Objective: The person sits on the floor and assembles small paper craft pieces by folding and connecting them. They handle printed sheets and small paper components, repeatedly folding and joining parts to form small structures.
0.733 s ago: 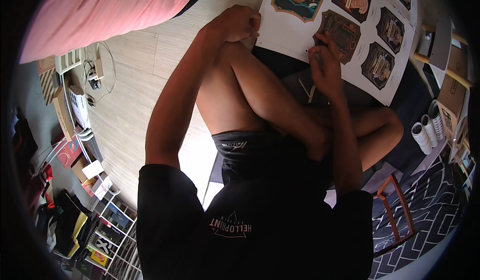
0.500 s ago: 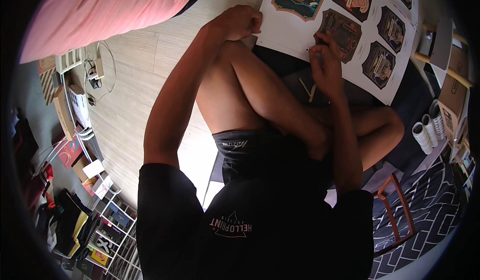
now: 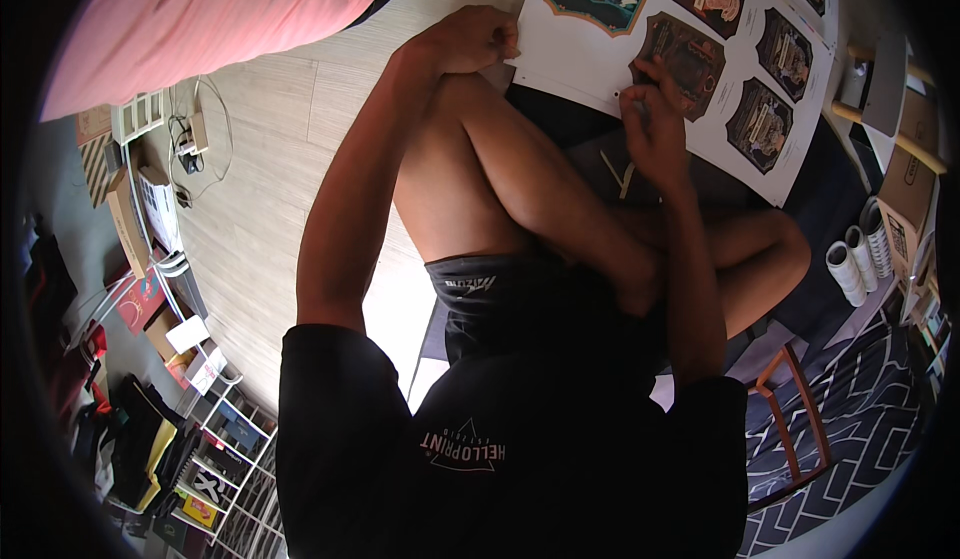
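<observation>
The person sits on the floor with knees drawn up, bent over a large white printed sheet (image 3: pixel 590 54) that lies flat on a dark mat (image 3: pixel 820 189). The left hand (image 3: pixel 470 39) rests on the sheet's near left edge, fingers curled down against the paper, pinning it. The right hand (image 3: pixel 655 124) sits further along the near edge, fingers bunched tight around a thin tool (image 3: pixel 640 109) whose tip meets the paper by a dark shield-shaped print (image 3: pixel 690 59); what kind of tool it is I cannot make out. More such shield prints (image 3: pixel 765 124) run in rows beyond the right fingers, glossy and ornate against the matte white. Left of the left fingers the pale wood plank floor (image 3: pixel 260 209) is open, up to a pink bedcover (image 3: pixel 200 19). To the right of the right fingers the sheet's edge runs close to white paper rolls (image 3: pixel 850 259) and a wooden shelf (image 3: pixel 900 109), so there is little room there.
</observation>
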Action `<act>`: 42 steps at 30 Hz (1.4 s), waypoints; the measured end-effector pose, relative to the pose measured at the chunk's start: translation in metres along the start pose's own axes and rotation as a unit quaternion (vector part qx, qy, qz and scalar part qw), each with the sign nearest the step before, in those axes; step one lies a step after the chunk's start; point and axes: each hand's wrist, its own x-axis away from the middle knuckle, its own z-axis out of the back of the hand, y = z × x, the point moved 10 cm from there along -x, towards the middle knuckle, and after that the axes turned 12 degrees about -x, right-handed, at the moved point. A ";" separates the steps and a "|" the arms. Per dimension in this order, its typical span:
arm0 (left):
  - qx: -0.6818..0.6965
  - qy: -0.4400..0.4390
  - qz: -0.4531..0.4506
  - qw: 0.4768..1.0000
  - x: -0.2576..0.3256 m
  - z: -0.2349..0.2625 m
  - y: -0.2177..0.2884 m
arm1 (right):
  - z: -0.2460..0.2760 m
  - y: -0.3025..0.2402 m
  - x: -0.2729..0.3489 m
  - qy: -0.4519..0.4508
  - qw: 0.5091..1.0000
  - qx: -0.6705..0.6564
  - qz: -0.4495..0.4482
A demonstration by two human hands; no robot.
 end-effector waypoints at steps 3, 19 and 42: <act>-0.035 0.019 -0.027 0.999 -0.003 -0.001 0.000 | -0.001 0.001 0.000 0.001 1.000 0.000 -0.006; -0.003 -0.029 0.030 0.999 -0.006 -0.009 -0.009 | -0.001 0.005 0.001 0.002 1.000 -0.003 -0.002; 0.059 -0.110 0.023 0.992 -0.007 -0.019 -0.025 | 0.001 0.003 0.001 0.004 1.000 -0.005 -0.001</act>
